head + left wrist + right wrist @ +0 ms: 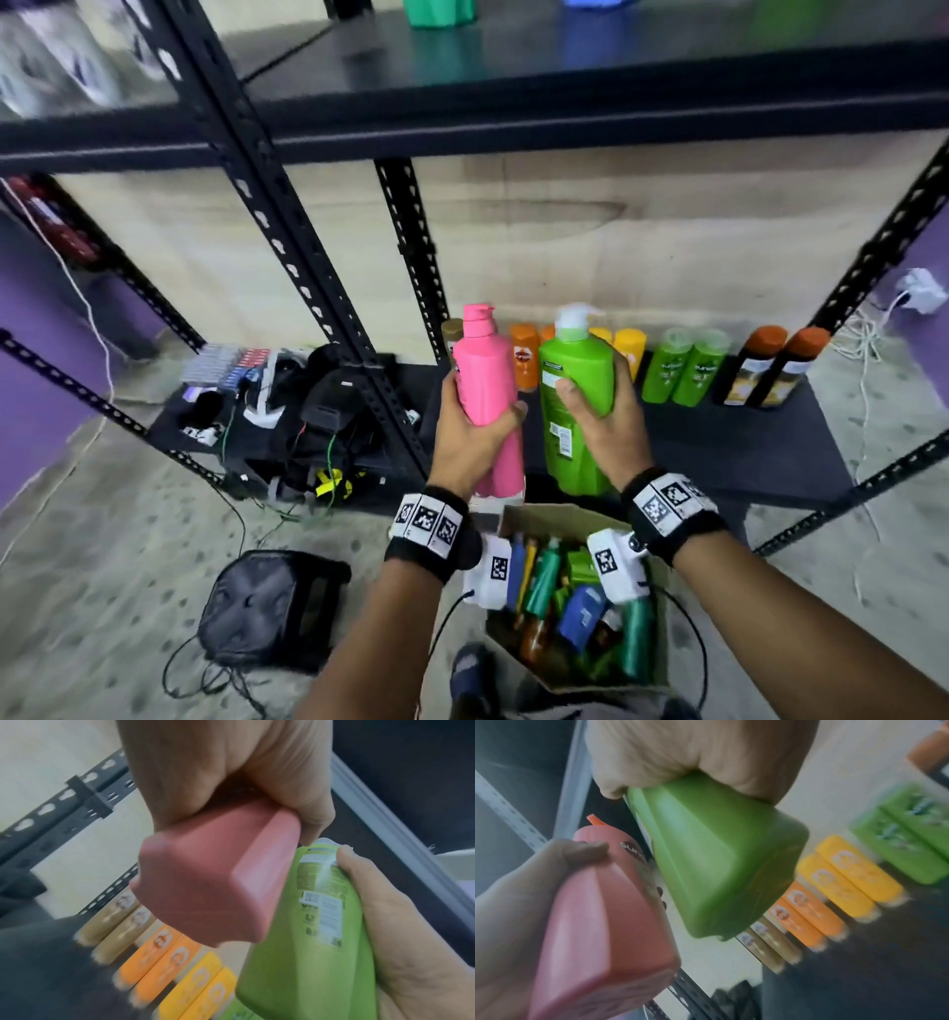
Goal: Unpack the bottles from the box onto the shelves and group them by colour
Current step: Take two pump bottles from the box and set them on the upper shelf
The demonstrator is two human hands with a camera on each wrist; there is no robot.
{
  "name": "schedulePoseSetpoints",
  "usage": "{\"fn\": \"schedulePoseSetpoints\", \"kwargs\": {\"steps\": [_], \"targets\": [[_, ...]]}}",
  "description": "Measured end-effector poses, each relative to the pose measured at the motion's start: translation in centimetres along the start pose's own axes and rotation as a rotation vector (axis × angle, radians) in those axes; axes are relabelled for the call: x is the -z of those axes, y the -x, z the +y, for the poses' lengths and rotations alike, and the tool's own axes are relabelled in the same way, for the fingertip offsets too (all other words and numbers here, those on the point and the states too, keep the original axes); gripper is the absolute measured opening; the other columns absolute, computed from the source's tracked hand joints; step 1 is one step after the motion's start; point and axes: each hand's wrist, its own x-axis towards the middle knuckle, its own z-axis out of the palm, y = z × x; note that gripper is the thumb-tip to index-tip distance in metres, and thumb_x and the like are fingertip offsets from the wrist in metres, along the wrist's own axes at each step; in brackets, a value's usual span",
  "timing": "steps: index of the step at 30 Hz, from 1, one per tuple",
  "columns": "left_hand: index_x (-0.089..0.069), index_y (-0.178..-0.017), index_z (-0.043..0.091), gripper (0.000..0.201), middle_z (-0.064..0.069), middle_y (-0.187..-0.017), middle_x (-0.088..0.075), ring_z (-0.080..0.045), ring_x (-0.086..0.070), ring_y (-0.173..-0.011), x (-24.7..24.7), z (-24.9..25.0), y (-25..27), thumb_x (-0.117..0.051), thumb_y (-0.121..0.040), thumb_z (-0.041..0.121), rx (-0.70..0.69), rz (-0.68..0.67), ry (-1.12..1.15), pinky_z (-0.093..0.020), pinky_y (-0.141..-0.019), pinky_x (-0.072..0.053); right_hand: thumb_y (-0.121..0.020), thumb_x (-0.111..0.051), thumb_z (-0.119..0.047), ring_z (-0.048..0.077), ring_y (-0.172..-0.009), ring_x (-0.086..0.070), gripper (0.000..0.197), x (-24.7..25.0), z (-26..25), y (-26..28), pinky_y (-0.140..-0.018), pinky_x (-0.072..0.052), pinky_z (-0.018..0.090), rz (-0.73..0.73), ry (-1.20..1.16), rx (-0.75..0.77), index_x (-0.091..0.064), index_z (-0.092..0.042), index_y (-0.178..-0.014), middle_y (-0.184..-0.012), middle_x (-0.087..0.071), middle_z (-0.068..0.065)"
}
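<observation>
My left hand grips a tall pink pump bottle upright by its middle. Beside it my right hand grips a big green pump bottle with a white pump. Both bottles hang above the open cardboard box, which holds several blue, green and orange bottles. In the left wrist view the pink bottle's base fills the middle with the green bottle to its right. The right wrist view has the green base in the middle and the pink bottle to the left.
On the bottom shelf behind the hands stand brown, orange and yellow bottles, two green ones and two dark ones with orange caps. Black gear and cables crowd the shelf's left. A black bag lies on the floor.
</observation>
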Motion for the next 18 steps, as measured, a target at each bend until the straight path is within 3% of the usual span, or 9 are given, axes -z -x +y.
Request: {"fn": "schedulePoseSetpoints", "kwargs": {"steps": [3, 5, 9, 13, 18], "targets": [[-0.043, -0.139, 0.023, 0.089, 0.000, -0.120, -0.066, -0.014, -0.069, -0.104, 0.9, 4.6, -0.9, -0.088, -0.064, 0.039, -0.090, 0.005, 0.038, -0.039, -0.092, -0.059, -0.085, -0.072, -0.057, 0.004, -0.111, -0.066, 0.069, -1.1, -3.8, -1.9, -0.090, -0.050, 0.013, -0.012, -0.082, 0.110, -0.044, -0.031, -0.142, -0.125, -0.065, -0.020], [-0.041, -0.140, 0.022, 0.091, -0.004, -0.121, -0.065, -0.021, -0.069, -0.106, 1.6, 7.5, -1.2, -0.087, -0.063, 0.041, -0.149, 0.010, 0.044, -0.046, -0.092, -0.059, -0.089, -0.071, -0.050, -0.001, -0.108, -0.066, 0.071, -1.7, -6.0, -2.9, -0.087, -0.049, 0.010, -0.013, -0.106, 0.181, -0.038, -0.028, -0.147, -0.126, -0.062, -0.028], [-0.045, -0.130, 0.028, 0.079, -0.004, -0.112, -0.065, -0.023, -0.069, -0.099, 3.1, 12.6, -1.7, -0.086, -0.064, 0.042, -0.269, 0.031, 0.076, -0.042, -0.082, -0.063, -0.091, -0.063, -0.059, -0.001, -0.106, -0.066, 0.071, -2.7, -10.0, -4.4, -0.086, -0.050, 0.013, 0.021, -0.131, 0.295, -0.034, -0.029, -0.149, -0.124, -0.062, -0.028], [-0.047, -0.126, 0.026, 0.074, -0.006, -0.109, -0.066, -0.017, -0.070, -0.092, 4.4, 17.5, -2.6, -0.087, -0.065, 0.040, -0.409, 0.071, 0.092, -0.039, -0.078, -0.062, -0.095, -0.056, -0.061, 0.010, -0.111, -0.066, 0.065, -3.2, -14.5, -5.8, -0.093, -0.052, 0.029, 0.066, -0.165, 0.413, -0.036, -0.031, -0.149, -0.127, -0.063, -0.021], [-0.047, -0.132, 0.023, 0.080, -0.002, -0.110, -0.067, -0.020, -0.070, -0.096, 5.4, 22.7, -3.8, -0.088, -0.066, 0.040, -0.537, 0.089, 0.102, -0.043, -0.082, -0.062, -0.097, -0.052, -0.060, 0.006, -0.110, -0.066, 0.059, -3.6, -20.5, -7.5, -0.089, -0.052, 0.021, 0.081, -0.218, 0.546, -0.036, -0.035, -0.148, -0.125, -0.063, -0.027]]}}
